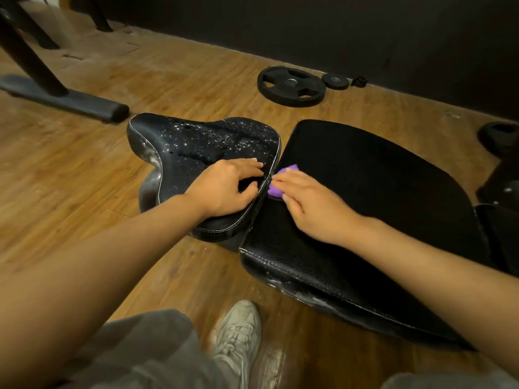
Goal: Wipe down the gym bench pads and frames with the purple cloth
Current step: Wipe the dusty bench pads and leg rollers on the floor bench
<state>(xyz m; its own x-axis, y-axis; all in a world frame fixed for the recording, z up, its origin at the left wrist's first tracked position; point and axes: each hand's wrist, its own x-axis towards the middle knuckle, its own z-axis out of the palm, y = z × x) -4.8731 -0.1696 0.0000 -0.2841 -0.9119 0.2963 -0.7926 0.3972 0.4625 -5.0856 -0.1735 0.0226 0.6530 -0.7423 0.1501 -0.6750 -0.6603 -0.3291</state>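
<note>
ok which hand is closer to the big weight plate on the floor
Left. The left hand rests on the seat pad, below the big weight plate. The right hand, pressing the purple cloth, sits slightly farther away.

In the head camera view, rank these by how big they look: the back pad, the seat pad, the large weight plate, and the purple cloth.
1. Back pad, largest.
2. Seat pad.
3. Large weight plate, though it lies farther from the camera, so it may look smaller than it is.
4. Purple cloth, mostly covered by the right hand.
</note>
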